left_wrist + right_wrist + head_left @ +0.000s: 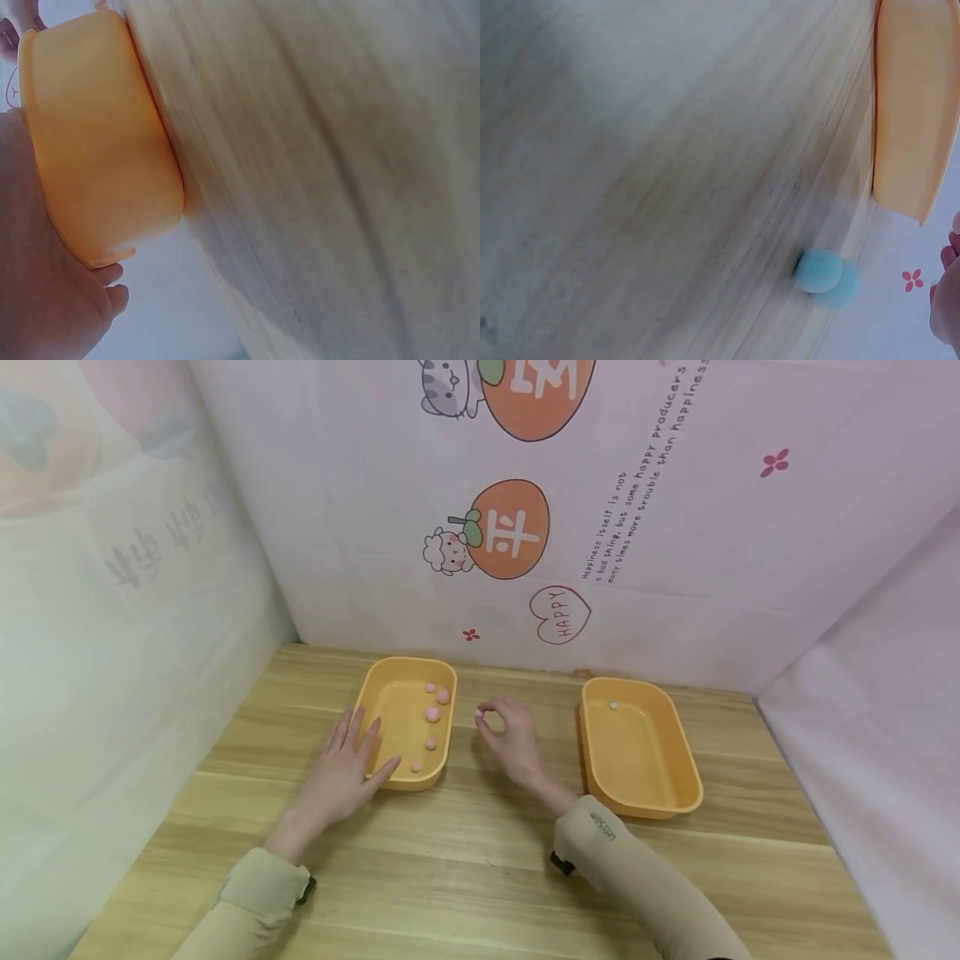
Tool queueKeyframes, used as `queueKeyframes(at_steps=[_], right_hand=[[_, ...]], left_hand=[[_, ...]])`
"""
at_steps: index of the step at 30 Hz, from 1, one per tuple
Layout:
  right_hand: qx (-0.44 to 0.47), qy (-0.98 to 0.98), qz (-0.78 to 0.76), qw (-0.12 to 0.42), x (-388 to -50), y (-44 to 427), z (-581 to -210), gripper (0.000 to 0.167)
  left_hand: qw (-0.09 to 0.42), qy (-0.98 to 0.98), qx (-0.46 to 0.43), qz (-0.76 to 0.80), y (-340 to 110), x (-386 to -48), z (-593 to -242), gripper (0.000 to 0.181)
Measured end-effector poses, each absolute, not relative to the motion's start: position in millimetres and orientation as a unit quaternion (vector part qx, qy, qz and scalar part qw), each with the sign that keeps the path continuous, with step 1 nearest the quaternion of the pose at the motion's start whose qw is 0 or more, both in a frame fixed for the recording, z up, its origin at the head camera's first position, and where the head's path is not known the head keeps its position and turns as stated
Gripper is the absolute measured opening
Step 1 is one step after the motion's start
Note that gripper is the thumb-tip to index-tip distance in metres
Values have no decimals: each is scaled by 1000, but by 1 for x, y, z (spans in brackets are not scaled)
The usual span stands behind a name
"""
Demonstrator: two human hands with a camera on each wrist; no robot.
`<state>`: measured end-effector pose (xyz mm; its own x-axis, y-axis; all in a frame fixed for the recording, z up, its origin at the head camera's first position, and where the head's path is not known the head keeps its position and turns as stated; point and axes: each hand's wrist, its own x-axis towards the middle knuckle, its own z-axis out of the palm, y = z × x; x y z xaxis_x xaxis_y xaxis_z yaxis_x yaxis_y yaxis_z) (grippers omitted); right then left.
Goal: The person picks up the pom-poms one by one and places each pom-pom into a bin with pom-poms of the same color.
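Fingers spread, my left hand (335, 778) (49, 262) rests over the near left rim of the left orange tray (362, 700) (105, 139). Inside that tray lie several pink balls (432, 714) of differing size, along its right side. Just right of the tray, my right hand (516, 743) (949, 300) pinches a small pink ball (479, 713) between thumb and index finger, above the table. One small pale ball (613, 705) sits near the far left corner of the right orange tray (637, 760).
In the right wrist view two light-blue balls (819, 270) appear on the wooden table (465, 868); I cannot make them out in the head view. A printed cloth (375, 527) hangs behind the trays, with pale cloth at both sides.
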<state>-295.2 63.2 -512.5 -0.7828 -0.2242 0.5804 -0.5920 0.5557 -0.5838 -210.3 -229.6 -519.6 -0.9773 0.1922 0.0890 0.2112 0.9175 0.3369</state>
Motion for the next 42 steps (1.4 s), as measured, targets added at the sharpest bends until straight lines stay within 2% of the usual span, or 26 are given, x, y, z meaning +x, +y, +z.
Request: queueKeyframes(at_steps=[10,17,28,35,42], right_hand=[[249,-850,394,244,-296,51,-513,11],[260,-851,394,229,-295,41,-510,12],[256,-845,419,213,-295,29,-511,11],[248,-855,418,182,-298,15,-510,15],[264,-857,406,178,-299,2,-504,13]], left_hand=[[31,-979,-104,-174,-229,-210,-519,86],[44,-978,-107,-175,-229,-209,-519,85],[41,-977,-106,-180,-229,-209,-521,85],[31,-978,-101,-179,-228,-209,-521,86],[50,-976,-109,-180,-229,-209,-519,84]])
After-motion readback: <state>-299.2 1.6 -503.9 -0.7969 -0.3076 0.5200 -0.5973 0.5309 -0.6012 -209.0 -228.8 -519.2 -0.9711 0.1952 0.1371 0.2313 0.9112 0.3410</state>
